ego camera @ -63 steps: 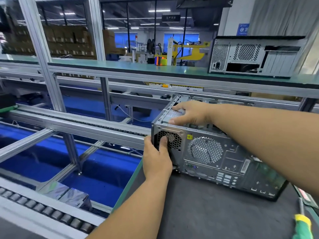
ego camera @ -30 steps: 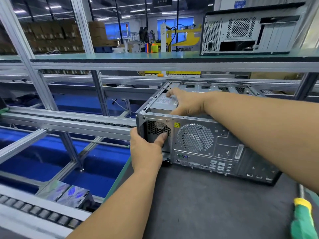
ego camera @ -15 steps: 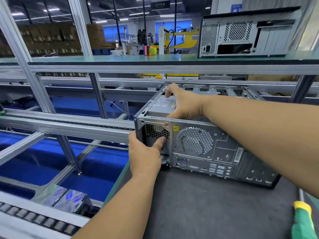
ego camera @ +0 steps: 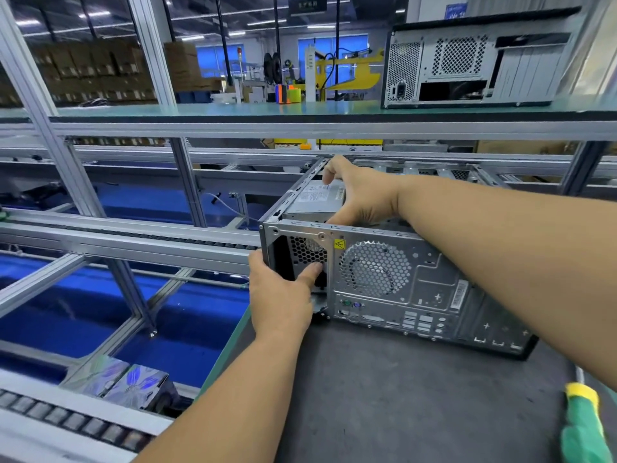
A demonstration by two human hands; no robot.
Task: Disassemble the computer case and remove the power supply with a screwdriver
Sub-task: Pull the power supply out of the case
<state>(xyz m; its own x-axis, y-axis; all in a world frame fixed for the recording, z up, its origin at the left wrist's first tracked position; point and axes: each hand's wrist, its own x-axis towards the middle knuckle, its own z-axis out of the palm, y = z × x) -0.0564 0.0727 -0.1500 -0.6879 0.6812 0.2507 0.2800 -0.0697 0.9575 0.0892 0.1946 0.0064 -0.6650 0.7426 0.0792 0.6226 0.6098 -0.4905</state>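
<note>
A grey metal computer case (ego camera: 394, 282) lies on its side on the dark mat (ego camera: 417, 396), its rear panel facing me and its top side open. The silver power supply (ego camera: 314, 200) sits in the case's left end, its labelled top showing and its honeycomb grille behind the rear opening. My right hand (ego camera: 359, 192) grips the power supply from above, fingers curled over its far edge. My left hand (ego camera: 280, 295) holds the case's left rear corner, thumb pressed on the grille. A green and yellow screwdriver (ego camera: 584, 426) lies on the mat at the lower right.
The mat's green left edge (ego camera: 230, 349) drops off to aluminium frame rails (ego camera: 127, 242) and a blue conveyor (ego camera: 187, 315) below. A roller track (ego camera: 66, 422) runs along the lower left. A second computer case (ego camera: 474, 61) stands on the upper shelf (ego camera: 267, 111).
My right hand has shifted from lying on top of the power supply to gripping its far edge, and the unit has slid back from the rear panel. The left hand stays on the corner.
</note>
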